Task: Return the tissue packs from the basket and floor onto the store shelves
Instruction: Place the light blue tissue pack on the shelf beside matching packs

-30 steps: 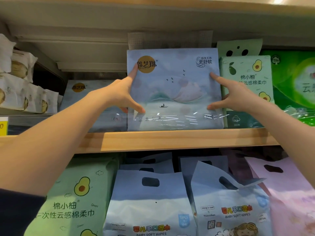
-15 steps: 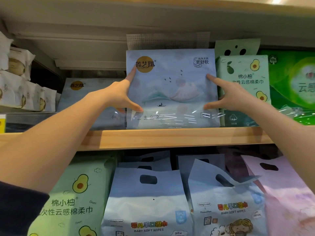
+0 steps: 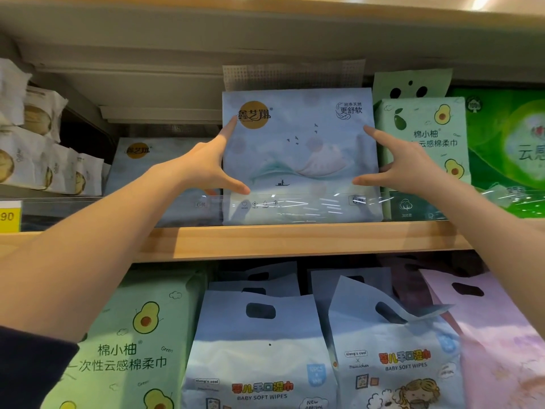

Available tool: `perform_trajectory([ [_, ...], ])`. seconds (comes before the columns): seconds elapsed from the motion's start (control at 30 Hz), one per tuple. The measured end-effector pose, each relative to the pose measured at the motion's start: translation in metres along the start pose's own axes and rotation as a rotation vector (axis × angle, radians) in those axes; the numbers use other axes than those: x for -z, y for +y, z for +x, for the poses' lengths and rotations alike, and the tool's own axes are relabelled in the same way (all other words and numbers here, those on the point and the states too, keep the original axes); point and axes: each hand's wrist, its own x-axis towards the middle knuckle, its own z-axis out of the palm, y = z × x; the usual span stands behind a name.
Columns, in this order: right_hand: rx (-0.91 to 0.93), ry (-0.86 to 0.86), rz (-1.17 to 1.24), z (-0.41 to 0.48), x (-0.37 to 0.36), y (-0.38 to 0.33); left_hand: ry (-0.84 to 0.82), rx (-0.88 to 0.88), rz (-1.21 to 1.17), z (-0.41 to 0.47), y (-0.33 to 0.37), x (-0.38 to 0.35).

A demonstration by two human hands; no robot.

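On the wooden shelf [image 3: 295,242], the pale blue tissue pack [image 3: 298,154] is standing upright, wider than tall; left hand [image 3: 203,166] and right hand [image 3: 404,169] are clamping its opposite side edges, equally near.

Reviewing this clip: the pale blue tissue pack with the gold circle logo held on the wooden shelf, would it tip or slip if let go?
The pale blue tissue pack stands upright and flat-faced, so it could lean. The clear lip likely stops sliding. Its glossy film looks slippery; the left hand and right hand brace both edges.
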Motion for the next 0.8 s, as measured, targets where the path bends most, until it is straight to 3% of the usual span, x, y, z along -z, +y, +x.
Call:
perform_trajectory([
  [0.37, 0.0, 0.088, -0.085, 0.001, 0.001, 0.003, 0.033, -0.016, 0.18, -0.004, -0.003, 0.014],
  [0.57, 0.022, 0.04, -0.094, -0.004, 0.007, 0.002, 0.095, -0.096, 0.198, -0.016, 0.005, 0.021],
  [0.8, 0.034, -0.031, -0.141, -0.024, 0.026, -0.011, 0.088, -0.062, 0.2, -0.039, 0.025, 0.022],
])
